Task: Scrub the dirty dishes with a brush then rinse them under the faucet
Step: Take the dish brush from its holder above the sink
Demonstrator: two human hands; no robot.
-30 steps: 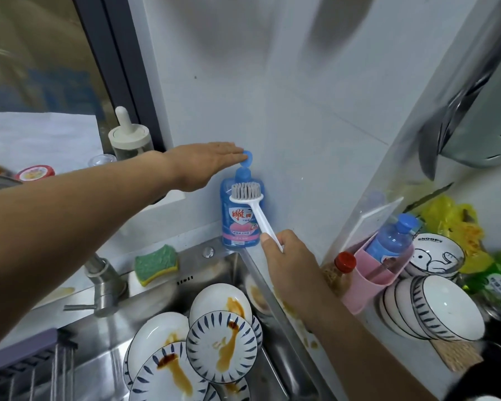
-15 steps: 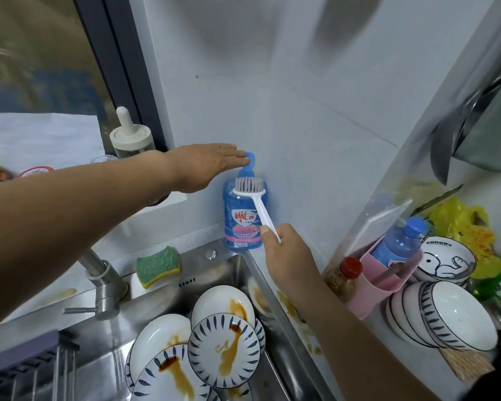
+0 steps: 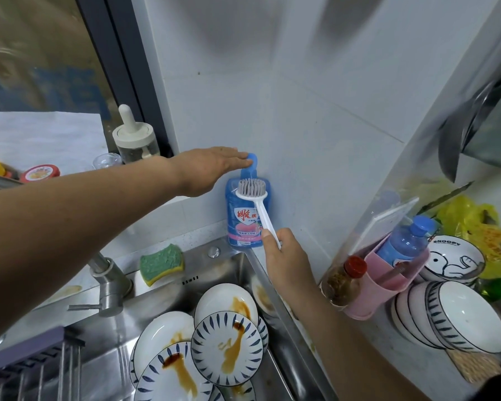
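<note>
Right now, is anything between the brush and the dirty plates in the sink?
Nothing visible. The brush, gripped by the right hand before the dish soap bottle, has open space down to the dirty plates.

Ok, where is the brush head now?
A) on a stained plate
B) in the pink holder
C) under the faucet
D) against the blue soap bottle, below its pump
D: the right hand holds the brush against the soap bottle; the left hand rests on its pump.

One brush, one sponge, two blue bottles. At least five stained plates fill the sink. About four striped bowls, one Snoopy bowl.
</note>
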